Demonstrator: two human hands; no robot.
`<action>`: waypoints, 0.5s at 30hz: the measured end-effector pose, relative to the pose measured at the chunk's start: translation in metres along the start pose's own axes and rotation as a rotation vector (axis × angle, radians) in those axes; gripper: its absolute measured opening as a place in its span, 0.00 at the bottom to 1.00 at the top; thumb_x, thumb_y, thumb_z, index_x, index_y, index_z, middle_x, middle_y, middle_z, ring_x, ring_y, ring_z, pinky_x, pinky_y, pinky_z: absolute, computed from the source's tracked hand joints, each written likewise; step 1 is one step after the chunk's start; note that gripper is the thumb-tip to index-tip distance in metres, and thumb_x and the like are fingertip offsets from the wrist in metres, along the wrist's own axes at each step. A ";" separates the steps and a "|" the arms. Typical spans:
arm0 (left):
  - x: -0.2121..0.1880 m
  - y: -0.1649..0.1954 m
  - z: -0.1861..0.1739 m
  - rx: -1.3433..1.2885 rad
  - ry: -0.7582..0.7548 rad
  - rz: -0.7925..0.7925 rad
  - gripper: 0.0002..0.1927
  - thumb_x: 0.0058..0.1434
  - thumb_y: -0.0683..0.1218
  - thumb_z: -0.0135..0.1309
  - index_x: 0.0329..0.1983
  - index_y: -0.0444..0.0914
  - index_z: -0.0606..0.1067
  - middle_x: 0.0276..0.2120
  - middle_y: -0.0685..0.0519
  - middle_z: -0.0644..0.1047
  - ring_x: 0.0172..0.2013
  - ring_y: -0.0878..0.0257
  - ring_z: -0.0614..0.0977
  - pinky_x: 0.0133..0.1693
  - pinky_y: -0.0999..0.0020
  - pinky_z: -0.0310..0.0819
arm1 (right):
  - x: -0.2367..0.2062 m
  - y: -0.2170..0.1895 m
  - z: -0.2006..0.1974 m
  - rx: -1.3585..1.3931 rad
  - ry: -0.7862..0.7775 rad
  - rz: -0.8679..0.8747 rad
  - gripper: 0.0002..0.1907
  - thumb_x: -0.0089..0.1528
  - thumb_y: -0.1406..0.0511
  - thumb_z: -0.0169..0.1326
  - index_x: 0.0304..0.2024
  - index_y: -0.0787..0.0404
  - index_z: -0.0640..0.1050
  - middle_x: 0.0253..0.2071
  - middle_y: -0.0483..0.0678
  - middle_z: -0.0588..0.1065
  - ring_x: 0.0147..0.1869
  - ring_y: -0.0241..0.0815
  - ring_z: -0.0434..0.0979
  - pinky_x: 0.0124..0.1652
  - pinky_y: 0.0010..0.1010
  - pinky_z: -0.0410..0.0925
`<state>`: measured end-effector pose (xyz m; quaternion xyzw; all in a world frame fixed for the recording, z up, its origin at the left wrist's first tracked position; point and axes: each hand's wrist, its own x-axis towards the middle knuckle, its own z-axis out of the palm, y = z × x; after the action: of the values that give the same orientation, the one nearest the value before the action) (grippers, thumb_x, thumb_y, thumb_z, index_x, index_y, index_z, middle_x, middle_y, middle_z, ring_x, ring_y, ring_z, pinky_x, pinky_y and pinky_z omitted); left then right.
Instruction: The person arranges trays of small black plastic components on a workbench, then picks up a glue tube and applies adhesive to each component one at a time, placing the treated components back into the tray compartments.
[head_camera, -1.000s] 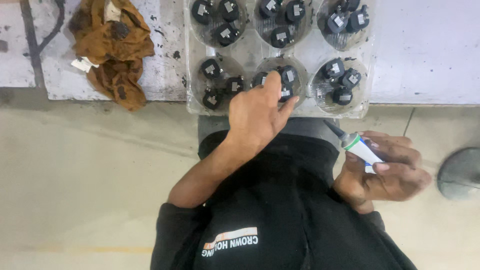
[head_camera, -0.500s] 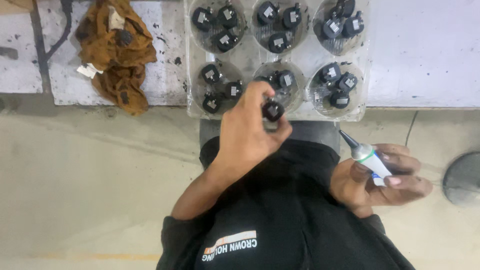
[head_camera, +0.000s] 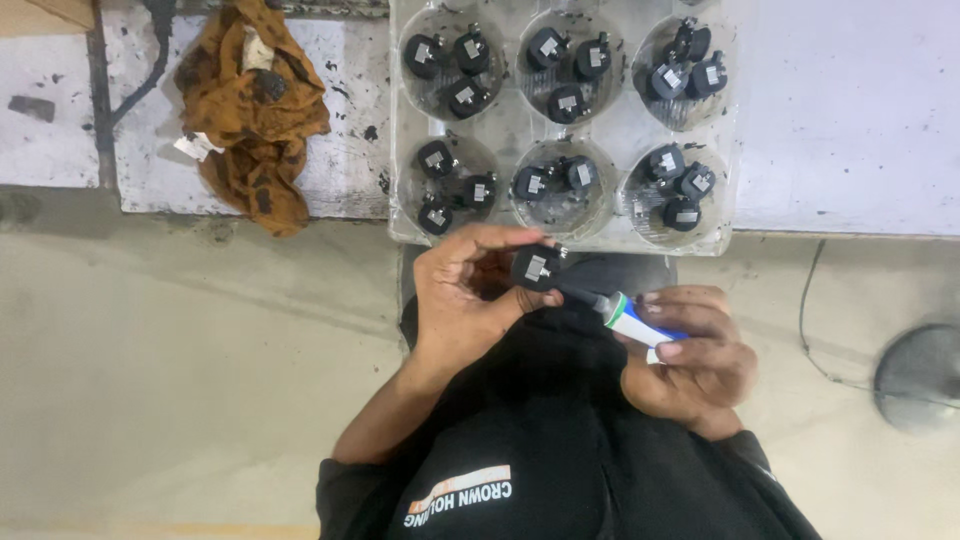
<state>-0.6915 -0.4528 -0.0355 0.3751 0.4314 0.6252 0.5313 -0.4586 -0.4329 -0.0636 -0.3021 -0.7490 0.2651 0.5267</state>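
Observation:
My left hand (head_camera: 468, 300) holds a small black part with a metal face (head_camera: 535, 267) just in front of my body, below the tray's near edge. My right hand (head_camera: 688, 355) grips a small white tube with a green band and a dark nozzle (head_camera: 622, 315). The nozzle tip points left and reaches the underside of the black part. A clear plastic tray (head_camera: 400, 130) with six round cups lies on the bench ahead, each cup holding two or three of the same black parts (head_camera: 545, 182).
A crumpled brown rag (head_camera: 255, 110) lies on the stained white bench to the left of the tray. A grey concrete floor spreads below the bench. A round grey base (head_camera: 920, 378) and a thin cable (head_camera: 810, 300) sit at the right.
My left hand lifted a black part out of the tray's near middle cup and drew it back toward my body. My right hand brought the tube's nozzle up to the part.

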 end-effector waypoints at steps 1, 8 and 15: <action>0.000 -0.002 0.000 0.029 -0.006 0.014 0.24 0.57 0.28 0.67 0.56 0.34 0.78 0.52 0.48 0.82 0.50 0.64 0.85 0.50 0.69 0.86 | 0.001 -0.001 -0.002 -0.040 0.007 -0.014 0.26 0.57 0.76 0.66 0.45 0.54 0.63 0.44 0.52 0.76 0.53 0.51 0.81 0.50 0.38 0.76; -0.003 -0.001 0.003 -0.041 -0.024 0.024 0.23 0.60 0.26 0.63 0.57 0.33 0.77 0.54 0.50 0.76 0.51 0.64 0.83 0.52 0.68 0.87 | 0.010 0.001 0.004 -0.037 0.059 -0.137 0.24 0.56 0.75 0.65 0.44 0.56 0.64 0.41 0.50 0.73 0.50 0.49 0.80 0.47 0.40 0.81; -0.004 -0.001 0.004 -0.024 -0.046 -0.011 0.25 0.59 0.25 0.61 0.58 0.33 0.77 0.53 0.51 0.75 0.50 0.65 0.81 0.51 0.69 0.88 | 0.010 -0.004 0.009 -0.081 0.074 -0.148 0.20 0.56 0.75 0.61 0.43 0.54 0.67 0.40 0.51 0.73 0.47 0.47 0.79 0.44 0.42 0.83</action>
<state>-0.6868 -0.4562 -0.0349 0.3804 0.4135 0.6188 0.5490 -0.4705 -0.4288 -0.0578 -0.2764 -0.7596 0.1836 0.5594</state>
